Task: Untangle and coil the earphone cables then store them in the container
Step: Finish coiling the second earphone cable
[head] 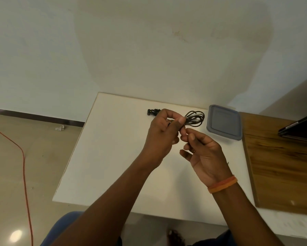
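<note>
Two hands showing: left hand (162, 129), right hand (205, 153). One coiled black earphone cable (195, 118) sitting in left hand's grip. One more black earphone bundle (152, 111) lying on table. One lidded grey container (223, 121) standing on one white table (104, 157). One wooden board (282, 166) lying alongside. One orange wristband (222, 184) circling right wrist. One red cord (23, 166) trailing over floor.

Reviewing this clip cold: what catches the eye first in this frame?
Two bare hands meet over the middle of the white table: the left hand pinches a coiled black earphone cable, and the right hand, with an orange wristband, has its fingertips at the coil's near end. Just right of the coil sits the container with its grey lid on, and another small black earphone bundle lies beyond the left hand.
</note>
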`<move>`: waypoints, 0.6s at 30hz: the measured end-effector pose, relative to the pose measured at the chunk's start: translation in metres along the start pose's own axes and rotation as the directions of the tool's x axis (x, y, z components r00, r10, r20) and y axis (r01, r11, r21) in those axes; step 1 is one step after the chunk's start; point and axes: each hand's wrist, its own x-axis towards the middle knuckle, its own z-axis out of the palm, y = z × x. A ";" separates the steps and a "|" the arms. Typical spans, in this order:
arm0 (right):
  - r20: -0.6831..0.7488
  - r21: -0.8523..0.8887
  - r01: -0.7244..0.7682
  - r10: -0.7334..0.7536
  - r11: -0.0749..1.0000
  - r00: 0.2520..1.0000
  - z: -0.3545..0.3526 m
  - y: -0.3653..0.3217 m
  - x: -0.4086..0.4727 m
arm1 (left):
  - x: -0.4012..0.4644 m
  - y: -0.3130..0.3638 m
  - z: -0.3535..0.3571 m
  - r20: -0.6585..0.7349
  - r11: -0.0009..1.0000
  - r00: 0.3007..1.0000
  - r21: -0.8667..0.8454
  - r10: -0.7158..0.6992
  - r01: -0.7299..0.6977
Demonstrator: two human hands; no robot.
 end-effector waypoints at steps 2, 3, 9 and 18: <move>0.071 0.047 -0.011 0.008 0.999 0.997 -0.002 -0.003 0.003 | -0.002 0.004 0.000 0.128 0.950 0.986 -0.277 -0.109 0.141; 0.127 0.086 -0.016 0.005 0.996 0.992 -0.004 -0.004 0.005 | -0.003 0.006 -0.001 0.214 0.884 0.965 -0.407 -0.154 0.231; 0.280 -0.261 0.363 -0.290 0.894 0.915 -0.024 -0.026 0.019 | -0.004 0.006 -0.015 0.585 0.748 0.772 -0.392 -0.247 0.536; 0.439 -0.544 0.612 -0.426 0.575 0.791 -0.041 -0.020 0.025 | 0.001 0.006 -0.023 0.620 0.764 0.624 -0.060 -0.476 0.643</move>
